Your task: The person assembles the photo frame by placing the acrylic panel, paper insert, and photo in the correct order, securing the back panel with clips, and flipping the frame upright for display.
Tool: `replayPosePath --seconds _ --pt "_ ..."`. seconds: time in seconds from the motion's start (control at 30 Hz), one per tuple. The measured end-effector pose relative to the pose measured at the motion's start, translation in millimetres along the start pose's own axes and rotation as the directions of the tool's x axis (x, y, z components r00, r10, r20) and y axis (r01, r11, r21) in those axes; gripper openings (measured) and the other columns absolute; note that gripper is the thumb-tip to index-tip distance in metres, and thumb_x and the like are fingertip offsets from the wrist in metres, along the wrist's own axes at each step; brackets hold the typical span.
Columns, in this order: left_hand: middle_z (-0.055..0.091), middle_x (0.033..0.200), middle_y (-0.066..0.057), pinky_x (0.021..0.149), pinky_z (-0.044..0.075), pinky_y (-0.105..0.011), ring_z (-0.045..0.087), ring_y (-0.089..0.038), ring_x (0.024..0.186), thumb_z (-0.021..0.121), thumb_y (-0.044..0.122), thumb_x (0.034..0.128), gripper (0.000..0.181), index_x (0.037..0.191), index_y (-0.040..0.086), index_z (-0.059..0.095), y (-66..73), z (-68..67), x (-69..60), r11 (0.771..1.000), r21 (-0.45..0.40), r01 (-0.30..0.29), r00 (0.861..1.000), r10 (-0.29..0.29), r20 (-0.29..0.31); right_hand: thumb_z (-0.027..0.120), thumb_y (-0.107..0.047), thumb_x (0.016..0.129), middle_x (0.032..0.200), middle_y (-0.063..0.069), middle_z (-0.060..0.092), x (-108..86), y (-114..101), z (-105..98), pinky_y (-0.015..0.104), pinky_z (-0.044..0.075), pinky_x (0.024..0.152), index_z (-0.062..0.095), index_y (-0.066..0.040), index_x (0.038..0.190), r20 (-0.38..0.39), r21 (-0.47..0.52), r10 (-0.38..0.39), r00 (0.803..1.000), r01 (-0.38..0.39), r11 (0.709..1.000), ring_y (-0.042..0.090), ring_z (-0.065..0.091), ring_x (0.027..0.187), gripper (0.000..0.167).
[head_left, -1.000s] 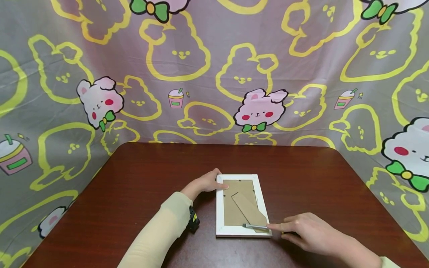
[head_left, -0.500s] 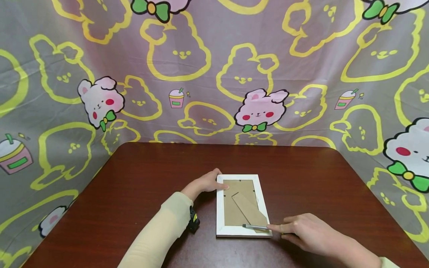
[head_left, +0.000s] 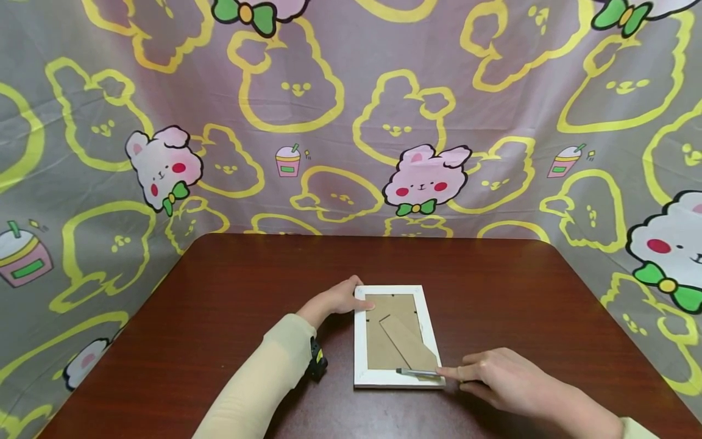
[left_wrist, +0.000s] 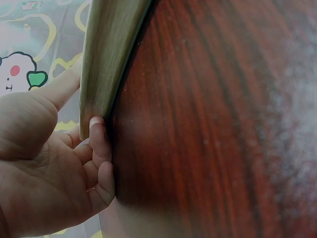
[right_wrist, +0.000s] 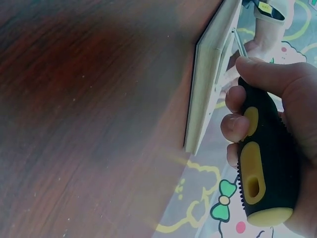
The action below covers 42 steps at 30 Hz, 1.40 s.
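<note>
A white picture frame (head_left: pixel 359 353) lies face down on the table, its brown backing board (head_left: pixel 378 350) and slanted stand leg (head_left: pixel 408 346) showing. My left hand (head_left: pixel 341 297) grips the frame's upper left part, thumb over the backing. In the left wrist view, fingertips of that hand (left_wrist: pixel 59 158) touch the frame's pale wooden side (left_wrist: pixel 106 59). Across the lower border, my right hand (head_left: pixel 501 379) holds a flat-blade screwdriver (head_left: pixel 418 371), its tip near the backing's bottom edge. The black and yellow handle (right_wrist: pixel 272 153) shows within the curled fingers in the right wrist view.
The dark reddish wooden table (head_left: pixel 263 268) surrounds the frame. A patterned curtain (head_left: pixel 351 146) with cartoon bunnies encloses its back and sides. Small dark tabs stand along the backing's edges. A black device (head_left: pixel 317 360) is strapped on the left wrist.
</note>
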<state>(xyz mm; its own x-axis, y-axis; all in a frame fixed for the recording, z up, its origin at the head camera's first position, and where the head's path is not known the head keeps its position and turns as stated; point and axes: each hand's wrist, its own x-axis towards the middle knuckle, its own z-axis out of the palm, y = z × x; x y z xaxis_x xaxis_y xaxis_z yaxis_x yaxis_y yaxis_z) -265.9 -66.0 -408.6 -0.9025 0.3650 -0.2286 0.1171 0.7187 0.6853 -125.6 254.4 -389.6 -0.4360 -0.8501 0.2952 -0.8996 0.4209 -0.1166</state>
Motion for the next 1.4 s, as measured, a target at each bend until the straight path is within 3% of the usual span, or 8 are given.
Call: replayPosePath --seconds 0.7,1.0,1.4 --pt "0.053 0.092 -0.006 0.074 0.042 -0.033 0.05 -0.02 0.083 0.076 0.031 0.0863 0.044 0.111 0.006 0.049 2.1 0.6 2.2 1.0 0.005 0.016 1.0 -0.016 0.0 0.082 -0.006 0.074 0.079 -0.021 0.051 -0.8 -0.4 -3.7 0.009 0.034 0.054 0.067 -0.026 0.125 0.039 0.032 0.058 0.998 -0.059 0.998 -0.008 0.039 0.06 0.057" --pt "0.051 0.089 -0.007 0.07 0.039 -0.03 0.047 -0.02 0.079 0.075 0.026 0.0876 0.039 0.108 0.006 0.047 1.7 1.1 1.5 1.0 -0.027 -0.008 1.0 0.008 0.016 0.081 -0.004 0.074 0.088 -0.019 0.06 -3.3 4.4 1.2 0.013 0.041 0.058 0.066 -0.024 0.127 0.032 0.058 0.054 0.998 -0.055 0.997 -0.007 0.051 0.069 0.058" --pt "0.051 0.088 -0.007 0.069 0.04 -0.029 0.047 -0.019 0.077 0.075 0.021 0.0876 0.038 0.108 0.004 0.047 -1.1 2.8 3.2 0.999 -0.027 -0.042 0.999 0.042 0.011 0.082 -0.004 0.073 0.078 -0.021 0.054 -0.2 7.5 3.1 0.01 0.037 0.054 0.068 -0.025 0.125 0.008 0.045 0.047 0.999 -0.047 0.998 -0.009 0.044 0.062 0.058"
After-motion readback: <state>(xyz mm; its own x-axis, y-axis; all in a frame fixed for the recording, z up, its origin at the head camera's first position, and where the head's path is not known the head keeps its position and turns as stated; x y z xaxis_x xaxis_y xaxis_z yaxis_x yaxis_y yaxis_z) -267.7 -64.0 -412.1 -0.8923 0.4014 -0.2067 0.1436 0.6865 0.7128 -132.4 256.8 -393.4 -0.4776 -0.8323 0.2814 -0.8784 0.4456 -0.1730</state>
